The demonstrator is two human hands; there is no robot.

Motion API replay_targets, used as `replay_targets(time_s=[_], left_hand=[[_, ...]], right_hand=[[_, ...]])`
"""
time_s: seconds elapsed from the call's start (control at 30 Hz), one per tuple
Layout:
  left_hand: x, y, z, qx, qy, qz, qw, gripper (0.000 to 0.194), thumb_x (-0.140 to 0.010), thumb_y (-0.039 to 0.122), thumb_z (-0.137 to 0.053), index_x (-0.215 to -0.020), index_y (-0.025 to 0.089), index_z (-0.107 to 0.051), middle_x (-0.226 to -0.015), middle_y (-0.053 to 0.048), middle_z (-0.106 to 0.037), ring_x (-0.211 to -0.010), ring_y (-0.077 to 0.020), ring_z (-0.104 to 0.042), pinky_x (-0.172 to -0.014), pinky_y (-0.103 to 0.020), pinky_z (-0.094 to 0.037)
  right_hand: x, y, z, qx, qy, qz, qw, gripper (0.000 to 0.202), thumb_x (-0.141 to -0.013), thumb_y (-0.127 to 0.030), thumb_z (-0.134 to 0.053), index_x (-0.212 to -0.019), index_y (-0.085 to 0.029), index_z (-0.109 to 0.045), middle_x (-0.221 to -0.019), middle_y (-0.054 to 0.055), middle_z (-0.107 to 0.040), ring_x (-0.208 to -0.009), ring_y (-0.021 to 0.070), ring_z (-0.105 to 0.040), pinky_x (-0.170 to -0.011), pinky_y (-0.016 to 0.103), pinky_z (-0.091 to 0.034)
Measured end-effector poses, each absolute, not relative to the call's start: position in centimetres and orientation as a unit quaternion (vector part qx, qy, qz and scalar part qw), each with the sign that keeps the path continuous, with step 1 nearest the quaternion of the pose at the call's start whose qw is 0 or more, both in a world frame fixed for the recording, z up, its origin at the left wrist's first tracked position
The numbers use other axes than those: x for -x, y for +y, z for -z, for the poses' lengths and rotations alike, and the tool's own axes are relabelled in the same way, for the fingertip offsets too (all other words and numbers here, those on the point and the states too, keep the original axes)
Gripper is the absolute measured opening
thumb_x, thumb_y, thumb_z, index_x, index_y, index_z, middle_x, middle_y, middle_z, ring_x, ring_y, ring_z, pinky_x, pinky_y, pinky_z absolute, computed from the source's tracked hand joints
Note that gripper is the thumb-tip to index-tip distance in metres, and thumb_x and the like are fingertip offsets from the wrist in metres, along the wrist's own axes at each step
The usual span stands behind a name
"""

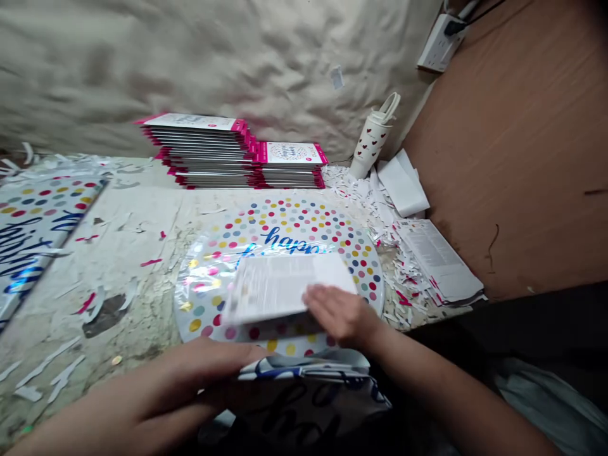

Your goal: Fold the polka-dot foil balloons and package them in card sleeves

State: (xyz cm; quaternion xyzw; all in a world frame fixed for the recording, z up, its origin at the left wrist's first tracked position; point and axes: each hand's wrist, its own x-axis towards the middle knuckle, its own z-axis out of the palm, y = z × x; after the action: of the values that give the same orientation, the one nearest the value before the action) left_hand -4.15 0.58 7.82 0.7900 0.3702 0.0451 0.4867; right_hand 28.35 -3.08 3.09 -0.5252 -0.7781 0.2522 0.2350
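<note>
A round dotted foil balloon [294, 221] with blue lettering lies flat on the table. Over its middle is a white printed card [270, 288], slightly blurred, its right part under the fingers of my right hand [339, 310]; those fingers are pressed together on the card. Closer to me, my left hand [190, 373] grips a folded foil balloon [308, 373] with dark blue lettering between thumb and fingers. The underside of the card is hidden.
Stacks of pink-edged packets [209, 152] stand at the back. A heart-patterned tumbler [372, 142], paper shreds and a pile of printed cards [439, 259] are on the right. Another foil balloon [33, 234] lies at left. Scraps litter the table [156, 234].
</note>
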Motion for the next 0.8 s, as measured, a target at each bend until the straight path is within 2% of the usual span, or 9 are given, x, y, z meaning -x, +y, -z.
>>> replay_targets(time_s=[0.07,0.2,0.3,0.37,0.47,0.57,0.63,0.7,0.8], left_hand=[[2.9,1.0,-9.1,-0.770,0.365,-0.026,0.523,0.042,-0.070,0.038,-0.061,-0.112,0.046,-0.060,-0.113,0.007,-0.065,-0.103,-0.0305,-0.059,-0.090,-0.039,-0.048],[0.2,2.8,-9.7,-0.732,0.359,-0.044,0.578,0.035,-0.075,0.037,-0.059,-0.108,0.032,-0.067,-0.108,0.000,-0.067,-0.100,-0.0316,-0.060,-0.089,-0.040,-0.048],[-1.0,4.0,-7.6,-0.744,0.360,-0.115,0.551,0.040,-0.082,0.039,-0.052,-0.121,0.029,-0.058,-0.119,-0.001,-0.061,-0.112,-0.0300,-0.053,-0.097,-0.040,-0.041],[-0.7,4.1,-5.4,-0.781,0.379,-0.140,0.475,0.047,-0.083,0.042,-0.049,-0.129,0.030,-0.049,-0.132,-0.001,-0.051,-0.127,-0.0302,-0.038,-0.106,-0.044,-0.027],[0.8,2.9,-3.1,-0.851,0.382,-0.053,0.356,0.054,-0.081,0.044,-0.051,-0.132,0.029,-0.044,-0.142,-0.003,-0.038,-0.134,-0.0334,-0.023,-0.109,-0.052,-0.013],[0.6,1.8,-3.8,-0.884,0.365,0.035,0.291,0.042,-0.082,0.036,-0.049,-0.121,0.024,-0.057,-0.134,-0.010,-0.048,-0.123,-0.0352,-0.041,-0.103,-0.051,-0.029],[-1.3,2.2,-4.9,-0.902,0.343,0.056,0.258,0.029,-0.083,0.028,-0.043,-0.098,0.020,-0.066,-0.109,-0.013,-0.063,-0.098,-0.0312,-0.058,-0.087,-0.046,-0.042],[-4.3,3.5,-5.5,-0.927,0.309,0.046,0.207,0.026,-0.082,0.019,-0.038,-0.083,0.016,-0.065,-0.086,-0.012,-0.063,-0.080,-0.0260,-0.058,-0.075,-0.041,-0.045],[-8.5,5.8,-4.3,-0.964,0.234,-0.019,0.121,0.019,-0.078,0.016,-0.043,-0.086,0.013,-0.059,-0.089,-0.012,-0.058,-0.085,-0.0244,-0.052,-0.078,-0.038,-0.042]], right_hand=[[-26.5,-3.0,-2.8,0.467,-0.758,-0.386,0.242,0.034,-0.088,-0.032,-0.041,-0.114,-0.024,-0.062,-0.118,0.006,-0.062,-0.118,0.0243,-0.050,-0.104,0.044,-0.033],[-26.7,-2.3,-4.7,0.400,-0.652,-0.584,0.270,0.057,-0.083,-0.048,-0.049,-0.131,-0.018,-0.045,-0.116,0.008,-0.063,-0.108,0.0233,-0.057,-0.091,0.038,-0.045],[-27.3,-1.6,-4.9,0.420,-0.581,-0.654,0.241,0.046,-0.069,-0.042,-0.068,-0.105,-0.015,-0.064,-0.097,0.006,-0.069,-0.092,0.0229,-0.064,-0.083,0.035,-0.049],[-28.3,-1.2,-3.7,0.500,-0.509,-0.644,0.276,0.034,-0.068,-0.040,-0.069,-0.088,-0.012,-0.068,-0.088,0.006,-0.071,-0.083,0.0224,-0.065,-0.080,0.036,-0.050],[-30.9,-0.7,-1.3,0.638,-0.381,-0.552,0.377,0.040,-0.063,-0.040,-0.073,-0.091,-0.012,-0.066,-0.092,0.010,-0.071,-0.085,0.0239,-0.066,-0.081,0.038,-0.051],[-32.9,-0.5,0.2,0.683,-0.337,-0.490,0.423,0.045,-0.060,-0.039,-0.076,-0.095,-0.013,-0.065,-0.099,0.011,-0.070,-0.091,0.0253,-0.065,-0.083,0.039,-0.051],[-33.2,-0.3,0.6,0.678,-0.338,-0.488,0.433,0.047,-0.060,-0.039,-0.076,-0.097,-0.013,-0.064,-0.100,0.011,-0.069,-0.093,0.0264,-0.065,-0.083,0.040,-0.051],[-33.1,-0.2,0.7,0.679,-0.346,-0.477,0.439,0.047,-0.061,-0.039,-0.075,-0.098,-0.012,-0.063,-0.099,0.012,-0.070,-0.093,0.0274,-0.065,-0.083,0.042,-0.051],[-33.0,-0.4,0.5,0.688,-0.383,-0.444,0.428,0.045,-0.067,-0.042,-0.070,-0.100,-0.012,-0.063,-0.100,0.013,-0.069,-0.094,0.0285,-0.064,-0.084,0.044,-0.050]])
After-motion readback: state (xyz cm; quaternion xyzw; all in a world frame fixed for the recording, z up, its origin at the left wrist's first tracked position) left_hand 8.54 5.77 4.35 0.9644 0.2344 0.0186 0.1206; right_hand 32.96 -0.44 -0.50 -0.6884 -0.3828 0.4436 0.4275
